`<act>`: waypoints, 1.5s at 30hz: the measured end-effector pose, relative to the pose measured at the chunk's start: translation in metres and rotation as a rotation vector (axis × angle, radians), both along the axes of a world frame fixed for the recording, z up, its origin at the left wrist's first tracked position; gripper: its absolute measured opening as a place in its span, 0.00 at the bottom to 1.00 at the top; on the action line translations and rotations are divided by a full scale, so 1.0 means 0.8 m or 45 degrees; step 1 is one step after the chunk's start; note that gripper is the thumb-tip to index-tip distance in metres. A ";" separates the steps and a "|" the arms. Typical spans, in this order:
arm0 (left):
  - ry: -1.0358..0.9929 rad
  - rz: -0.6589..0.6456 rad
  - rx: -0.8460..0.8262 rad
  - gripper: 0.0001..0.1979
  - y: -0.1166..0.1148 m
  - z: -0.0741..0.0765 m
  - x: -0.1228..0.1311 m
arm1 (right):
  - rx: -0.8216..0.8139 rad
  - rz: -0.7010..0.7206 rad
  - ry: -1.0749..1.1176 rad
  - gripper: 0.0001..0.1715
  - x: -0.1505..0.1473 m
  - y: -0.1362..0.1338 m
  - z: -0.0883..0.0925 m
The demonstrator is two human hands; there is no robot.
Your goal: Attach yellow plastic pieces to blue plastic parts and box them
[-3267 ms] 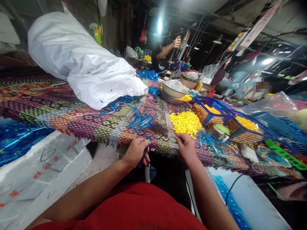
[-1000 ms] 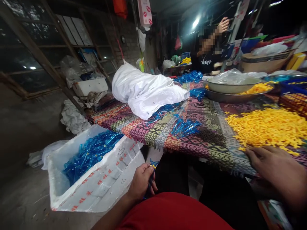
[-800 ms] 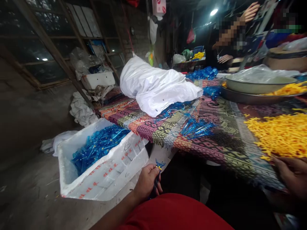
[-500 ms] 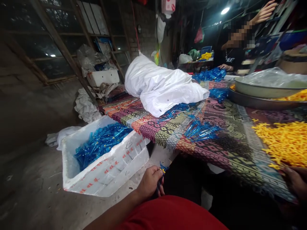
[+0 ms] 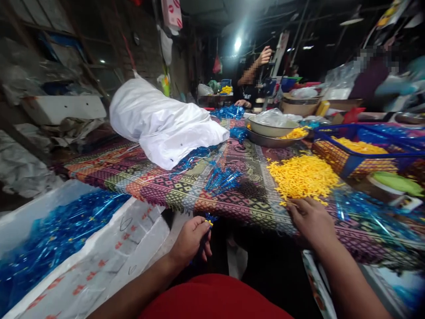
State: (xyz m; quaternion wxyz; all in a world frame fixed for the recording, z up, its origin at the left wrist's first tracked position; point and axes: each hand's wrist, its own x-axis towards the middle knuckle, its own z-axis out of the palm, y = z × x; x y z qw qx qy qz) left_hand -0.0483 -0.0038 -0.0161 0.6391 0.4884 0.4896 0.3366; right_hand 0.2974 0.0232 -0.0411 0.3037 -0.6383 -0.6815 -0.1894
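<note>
My left hand (image 5: pixel 191 239) is closed, thumb against fingers, around a blue plastic piece (image 5: pixel 212 217) with a small yellow plastic piece (image 5: pixel 209 223) at its top. It hangs in front of the table edge, above my lap. My right hand (image 5: pixel 312 221) rests at the near edge of a pile of small yellow plastic pieces (image 5: pixel 303 177), fingers bent and drawn together. What its fingertips pinch, if anything, is hidden. Between the hands, on the patterned cloth (image 5: pixel 186 195), lie a bunch of clear blue plastic strips (image 5: pixel 222 179) and a scatter of small dark bits (image 5: pixel 254 189).
A white foam box (image 5: pixel 133 239) full of blue pieces stands at the left. On the table are a white sack (image 5: pixel 166 119), stacked metal bowls (image 5: pixel 274 128), a blue basket (image 5: pixel 365 166) and a green lid (image 5: pixel 398 182). Another person's hand (image 5: pixel 244 103) is across the table.
The view has swung to the right, bringing the basket and my whole right hand into sight. My right hand stays by the yellow pile; my left still grips the blue piece.
</note>
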 end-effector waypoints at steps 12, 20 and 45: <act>-0.131 0.094 0.156 0.13 0.079 0.028 0.017 | -0.287 0.506 -0.044 0.12 -0.143 0.053 0.035; -0.142 0.007 0.191 0.13 0.093 0.034 0.039 | -0.421 0.285 -0.376 0.07 -0.135 0.067 0.047; -0.092 0.001 0.089 0.12 0.073 0.014 0.057 | -0.185 0.513 0.178 0.11 -0.109 0.057 0.037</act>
